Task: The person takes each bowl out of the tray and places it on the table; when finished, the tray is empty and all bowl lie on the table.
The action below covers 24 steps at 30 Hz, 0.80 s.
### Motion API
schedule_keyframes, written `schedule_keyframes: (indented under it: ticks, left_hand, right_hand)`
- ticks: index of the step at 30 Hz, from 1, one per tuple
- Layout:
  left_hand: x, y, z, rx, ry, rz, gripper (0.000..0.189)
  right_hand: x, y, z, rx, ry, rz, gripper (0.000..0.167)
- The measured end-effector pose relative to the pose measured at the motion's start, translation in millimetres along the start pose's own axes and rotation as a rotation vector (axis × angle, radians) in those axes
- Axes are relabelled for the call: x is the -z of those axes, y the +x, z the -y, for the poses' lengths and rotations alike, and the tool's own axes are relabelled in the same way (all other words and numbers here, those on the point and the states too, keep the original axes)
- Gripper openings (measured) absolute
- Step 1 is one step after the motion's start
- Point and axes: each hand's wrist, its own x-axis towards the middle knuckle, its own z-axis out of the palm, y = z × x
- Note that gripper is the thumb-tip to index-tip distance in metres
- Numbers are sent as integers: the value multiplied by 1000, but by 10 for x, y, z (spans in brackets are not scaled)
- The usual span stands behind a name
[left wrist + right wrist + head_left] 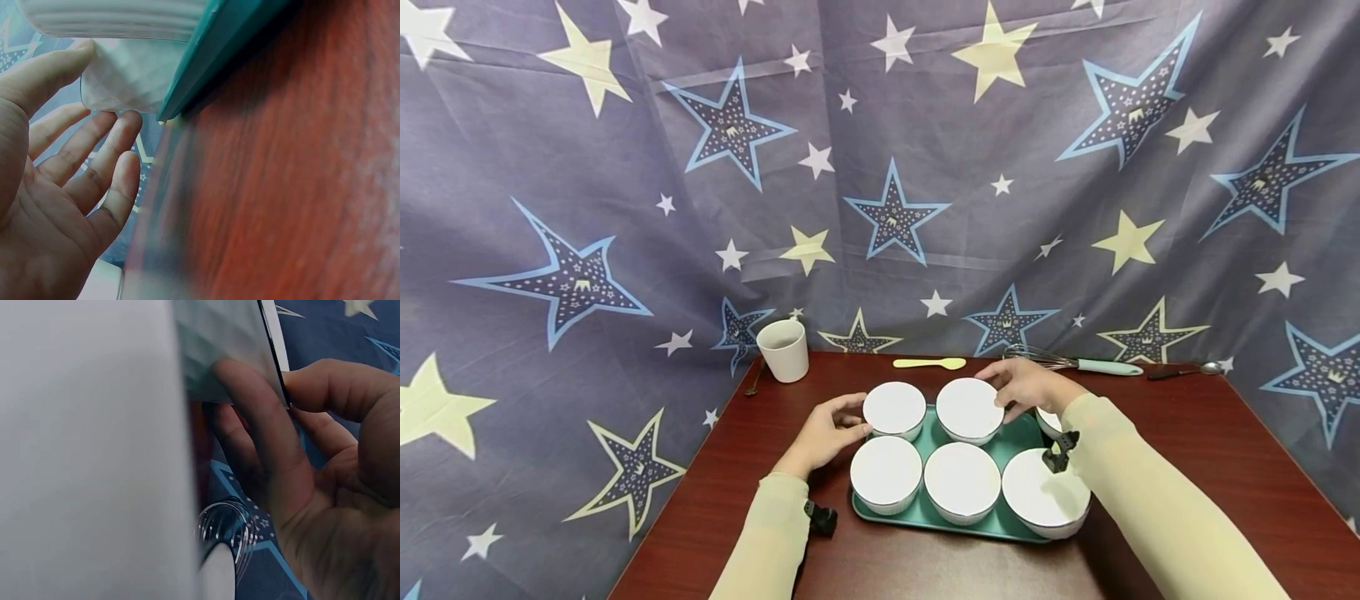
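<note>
White bowls stand in rows on a green tray (1017,440). My left hand (826,435) is at the outer side of the back-left bowl (894,407). In the left wrist view, its thumb and loosely bent fingertips (128,119) touch that bowl's wall (134,72). At the back middle, my right hand (1028,387) pinches the rim of another bowl (968,408). The right wrist view shows one finger (240,378) along that bowl's outer wall and another at its rim. Whether this bowl rests on the tray, I cannot tell.
Three bowls line the tray's front, the rightmost (1037,500) partly behind my wrist. My right arm partly hides a bowl (1047,423) at back right. Along the cloth backdrop lie a white mug (786,354), yellow spoon (925,363), whisk (1108,367) and dark-handled spoon (1180,372).
</note>
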Motion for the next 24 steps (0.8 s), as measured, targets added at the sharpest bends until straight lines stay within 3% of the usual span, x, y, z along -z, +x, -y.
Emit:
schedule_keyframes:
  ticks: [9, 18, 24]
  left_hand:
    - [-2, -2, 9, -4, -16, -5, 57]
    - [-19, 3, 29, -6, -21, -11, 60]
    - [-9, -38, -127, 1, -42, 8, 58]
  right_hand:
    - [161, -228, 23, 88, 80, -72, 63]
    - [236, -543, 39, 143, 125, -204, 64]
    - [205, -690, -6, 177, 177, -288, 64]
